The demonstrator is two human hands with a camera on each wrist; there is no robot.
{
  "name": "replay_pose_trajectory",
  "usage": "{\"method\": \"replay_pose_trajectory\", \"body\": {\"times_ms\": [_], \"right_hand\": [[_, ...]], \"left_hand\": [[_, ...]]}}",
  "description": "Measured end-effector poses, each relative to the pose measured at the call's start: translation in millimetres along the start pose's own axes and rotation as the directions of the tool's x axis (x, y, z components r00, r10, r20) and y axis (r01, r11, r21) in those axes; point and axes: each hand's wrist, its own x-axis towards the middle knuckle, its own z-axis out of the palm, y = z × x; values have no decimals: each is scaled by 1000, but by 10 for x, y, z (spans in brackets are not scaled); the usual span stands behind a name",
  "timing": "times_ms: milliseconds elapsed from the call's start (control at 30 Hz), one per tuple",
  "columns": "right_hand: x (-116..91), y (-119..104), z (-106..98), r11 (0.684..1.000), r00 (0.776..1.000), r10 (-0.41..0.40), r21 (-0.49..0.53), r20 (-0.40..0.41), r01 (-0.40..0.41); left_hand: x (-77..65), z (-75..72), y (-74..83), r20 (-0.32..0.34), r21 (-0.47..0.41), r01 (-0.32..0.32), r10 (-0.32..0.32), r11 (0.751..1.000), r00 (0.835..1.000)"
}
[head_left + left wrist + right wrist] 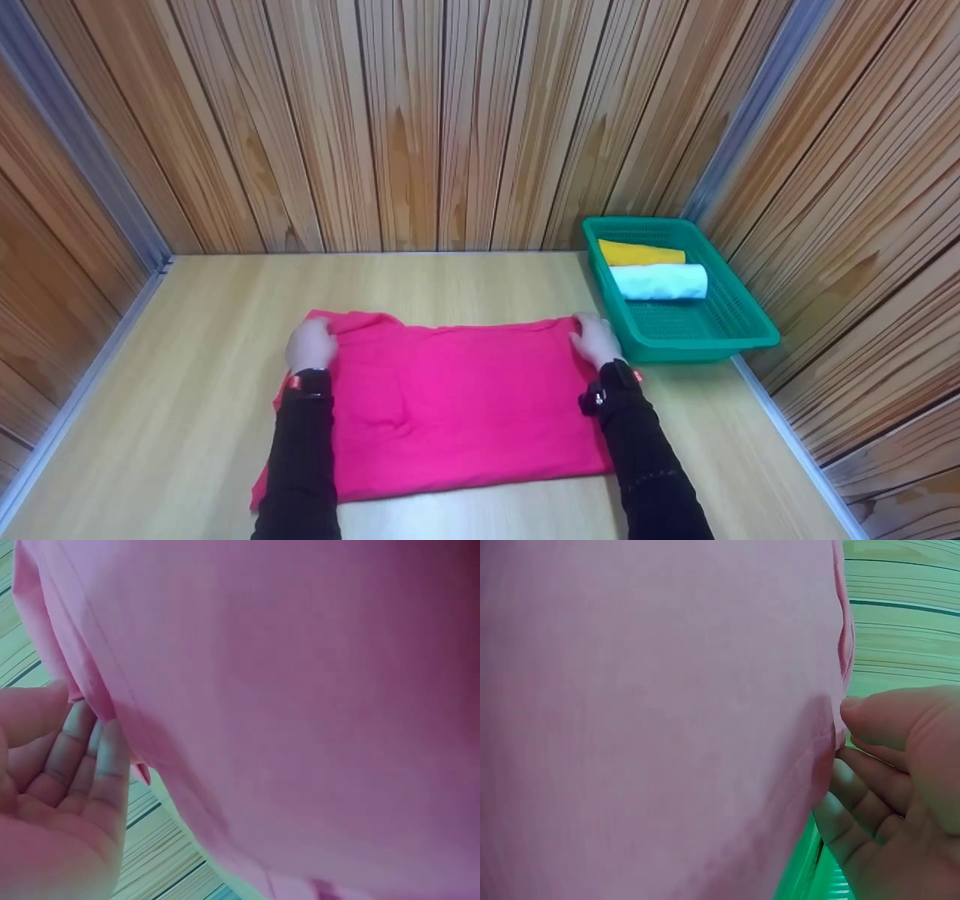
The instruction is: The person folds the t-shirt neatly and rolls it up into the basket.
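A bright pink shirt [465, 397] lies folded into a wide rectangle on the table, with a sleeve-like outline and some creases toward its left part. At its far left corner, my left hand [311, 346] pinches the edge; the left wrist view shows the fingertips [111, 739] tucked against the fabric by a stitched seam. My right hand [597, 341] pinches the far right corner, its thumb on one side of the edge and its fingers on the other in the right wrist view. The shirt's near left corner sticks out beyond my left forearm.
A green plastic basket [697, 346] stands at the back right, close beside my right hand. Inside it lie a folded yellow cloth [641, 253] and a rolled light blue cloth [660, 282]. Wood-panelled walls [442, 135] enclose the table [187, 360] at the back and both sides.
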Motion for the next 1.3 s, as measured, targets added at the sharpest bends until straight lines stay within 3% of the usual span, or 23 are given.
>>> {"method": "replay_pose_trajectory", "body": {"times_ms": [233,500,867,1067,1167,1300], "right_hand": [[-2,9,-4,997,999,14,76,-36,-11],[19,-19,-35,990,995,81,119,-64,-73],[43,-64,-59,983,989,148,106,3,-147],[42,-70,-128,990,992,79,121,-96,-67],[37,-88,-201,992,988,29,126,-152,-9],[20,-102,-274,992,987,7,124,-160,13]], "left_hand": [[-5,42,9,-15,2,41,-41,999,999],[-13,70,-11,-29,9,29,-29,1000,999],[-34,43,-21,-68,-24,-12,11,1000,998],[6,22,-29,-135,-70,-95,85,993,987],[44,-43,34,-163,-84,-123,108,989,981],[95,-174,169,-165,-78,-154,139,985,976]]}}
